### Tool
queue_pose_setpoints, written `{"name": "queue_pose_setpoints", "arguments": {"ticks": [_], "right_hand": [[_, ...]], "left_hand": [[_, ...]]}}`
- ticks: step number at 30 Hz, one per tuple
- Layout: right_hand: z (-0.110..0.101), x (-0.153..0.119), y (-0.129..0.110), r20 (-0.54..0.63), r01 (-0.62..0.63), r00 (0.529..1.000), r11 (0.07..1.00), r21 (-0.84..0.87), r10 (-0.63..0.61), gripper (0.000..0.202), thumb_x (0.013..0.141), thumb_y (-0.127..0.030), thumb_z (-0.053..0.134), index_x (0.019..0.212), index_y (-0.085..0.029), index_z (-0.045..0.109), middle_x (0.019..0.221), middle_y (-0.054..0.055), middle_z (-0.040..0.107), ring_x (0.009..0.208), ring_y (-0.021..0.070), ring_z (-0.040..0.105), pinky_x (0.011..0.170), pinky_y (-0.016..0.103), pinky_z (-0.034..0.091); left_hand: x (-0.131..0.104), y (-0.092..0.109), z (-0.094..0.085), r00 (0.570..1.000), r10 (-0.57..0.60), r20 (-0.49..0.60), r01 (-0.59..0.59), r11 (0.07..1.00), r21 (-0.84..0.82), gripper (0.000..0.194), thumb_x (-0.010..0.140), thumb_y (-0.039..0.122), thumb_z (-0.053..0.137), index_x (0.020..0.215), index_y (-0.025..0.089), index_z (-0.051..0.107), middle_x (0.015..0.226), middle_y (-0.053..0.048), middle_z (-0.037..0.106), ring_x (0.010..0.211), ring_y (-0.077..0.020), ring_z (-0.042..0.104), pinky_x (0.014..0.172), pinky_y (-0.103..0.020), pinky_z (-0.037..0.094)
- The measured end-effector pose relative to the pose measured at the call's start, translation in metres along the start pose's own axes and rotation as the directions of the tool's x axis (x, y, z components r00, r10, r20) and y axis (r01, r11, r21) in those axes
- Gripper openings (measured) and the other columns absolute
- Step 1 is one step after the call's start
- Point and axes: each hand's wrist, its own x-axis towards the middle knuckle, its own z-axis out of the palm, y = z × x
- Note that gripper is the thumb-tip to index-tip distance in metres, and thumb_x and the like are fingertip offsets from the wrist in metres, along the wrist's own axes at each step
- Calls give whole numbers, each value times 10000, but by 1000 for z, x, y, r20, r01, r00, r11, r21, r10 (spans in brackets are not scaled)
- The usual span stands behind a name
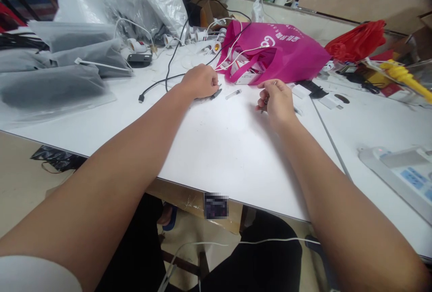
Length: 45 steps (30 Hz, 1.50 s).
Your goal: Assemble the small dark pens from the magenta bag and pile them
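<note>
My left hand (201, 81) is closed and rests low over the white table, knuckles up. A slim dark pen-like piece (216, 94) lies at its fingertips; I cannot tell whether the fingers grip it. Just right of that, a small clear tube like a pen cap (233, 94) lies on the table. My right hand (276, 102) hovers slightly above the surface, fingers curled inward. Small shiny bits show between its fingers, too small to name. Behind both hands stands a magenta bag (286, 53) with small boxes inside its opening.
A black cable (172, 60) with a USB-type plug crosses the white table (232, 148). Grey plastic-wrapped bundles (54, 85) lie at the left, with lamp sockets (202, 35) behind. A red bag (357, 42) and a white device with blue labels (401, 170) are at the right.
</note>
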Motion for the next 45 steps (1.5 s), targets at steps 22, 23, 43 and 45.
{"name": "queue_pose_setpoints", "arguments": {"ticks": [22,23,43,45], "right_hand": [[4,-5,-7,-62,-47,997,999,-25,45,270,1077,-135,633,836,-258,641,669,-59,500,500,106,455,457,195,442],[3,-5,-6,-61,-47,997,999,-28,45,270,1082,-144,636,837,-259,639,672,-59,500,501,106,455,459,195,441],[5,-8,-8,-43,-77,996,995,-57,75,261,1079,-147,624,842,-253,646,684,-54,499,511,103,463,465,198,442],[5,-8,-7,-36,-66,997,996,-60,64,252,1082,-172,648,846,-257,640,685,-55,495,513,103,463,468,198,442]], "left_hand": [[-2,9,-12,983,-77,166,71,997,39,283,911,289,821,1146,198,951,1052,-123,885,1142,-321,793,1005,-377,575],[-2,11,-13,982,-84,171,78,996,41,288,912,293,823,1149,196,953,1024,-124,881,1127,-325,796,994,-386,576],[8,20,-20,943,-203,263,177,977,119,417,717,310,932,1122,210,928,840,-109,774,1020,-381,769,887,-443,534],[8,19,-20,943,-198,268,173,978,114,379,712,322,933,1077,219,920,812,-106,754,1008,-378,762,875,-443,527]]}}
